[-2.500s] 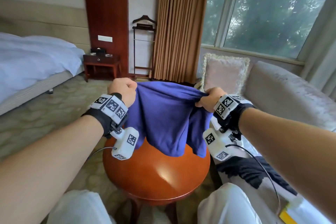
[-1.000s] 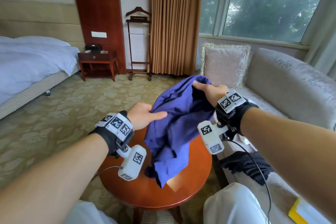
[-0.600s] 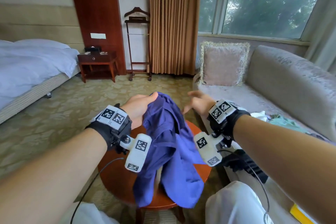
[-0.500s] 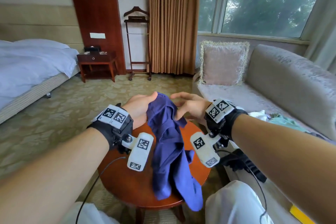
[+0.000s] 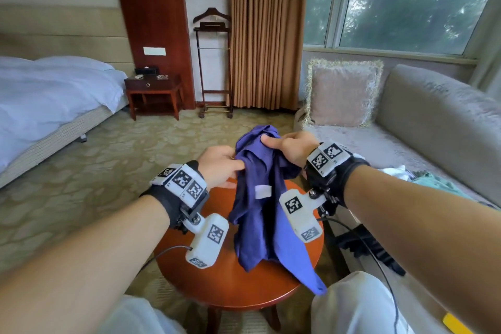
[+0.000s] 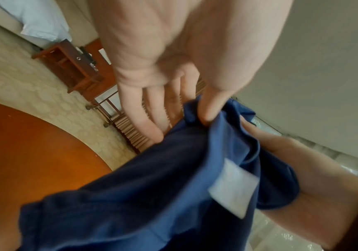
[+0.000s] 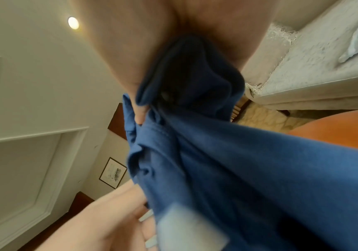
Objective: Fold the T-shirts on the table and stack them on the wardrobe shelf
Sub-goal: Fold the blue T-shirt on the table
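Note:
A blue T-shirt (image 5: 267, 228) hangs bunched over the round wooden table (image 5: 222, 279), its lower end lying on the tabletop and one corner drooping past the near rim. My right hand (image 5: 267, 141) grips its top in a fist; in the right wrist view the fabric (image 7: 216, 152) spills out of the right hand (image 7: 143, 95). My left hand (image 5: 238, 164) pinches the shirt's left edge just below, thumb on the cloth (image 6: 173, 169) over fairly straight fingers (image 6: 150, 122). A white label (image 5: 263, 191) faces me.
A grey sofa (image 5: 433, 122) with a fringed cushion (image 5: 343, 92) runs along the right; teal and white clothes (image 5: 433, 182) and a black garment (image 5: 366, 249) lie on it. A bed (image 5: 48, 97), a nightstand (image 5: 153, 92) and a valet stand (image 5: 214, 62) stand beyond patterned carpet.
My right hand, open half a second ago, now grips the top of the shirt. The left hand has slid lower along the edge. The shirt has turned, showing its white label.

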A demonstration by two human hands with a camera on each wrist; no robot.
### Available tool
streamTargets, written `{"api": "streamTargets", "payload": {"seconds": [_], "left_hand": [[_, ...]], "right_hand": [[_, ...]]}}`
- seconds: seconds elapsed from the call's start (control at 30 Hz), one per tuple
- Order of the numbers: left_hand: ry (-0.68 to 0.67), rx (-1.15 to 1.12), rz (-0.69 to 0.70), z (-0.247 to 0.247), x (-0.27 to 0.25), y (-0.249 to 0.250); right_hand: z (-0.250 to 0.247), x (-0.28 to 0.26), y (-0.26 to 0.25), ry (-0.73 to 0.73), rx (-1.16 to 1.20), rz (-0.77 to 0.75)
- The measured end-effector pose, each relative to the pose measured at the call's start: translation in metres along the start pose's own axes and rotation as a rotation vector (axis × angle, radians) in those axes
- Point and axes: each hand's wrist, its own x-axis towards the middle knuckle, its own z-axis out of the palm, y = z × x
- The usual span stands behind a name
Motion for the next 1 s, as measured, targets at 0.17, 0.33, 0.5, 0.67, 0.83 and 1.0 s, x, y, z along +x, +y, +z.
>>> {"api": "streamTargets", "payload": {"seconds": [0.17, 0.33, 0.5, 0.67, 0.83, 1.0], "left_hand": [[0.278, -0.204, 0.045, -0.014, 0.012, 0.008], [0.295, -0.261, 0.188, -0.016, 0.011, 0.018], [0.147, -0.132, 0.24, -0.006, 0.012, 0.02], [0.155, -0.093, 0.204, -0.004, 0.006, 0.019], [0.089, -0.211, -0.05, 0.003, 0.0, 0.012], [-0.085, -0.086, -0.02, 0.01, -0.011, 0.006]], "right_hand": [[-0.015, -0.003, 0.004, 0.122, -0.12, 0.068], [-0.017, -0.01, 0.003, 0.111, -0.362, 0.069], [-0.002, -0.018, -0.009, -0.248, -0.026, -0.098], [0.001, -0.02, -0.02, -0.211, -0.209, -0.209], [-0.006, -0.021, -0.029, -0.024, -0.04, -0.232], [-0.006, -0.022, -0.037, 0.111, 0.13, -0.246]]}}
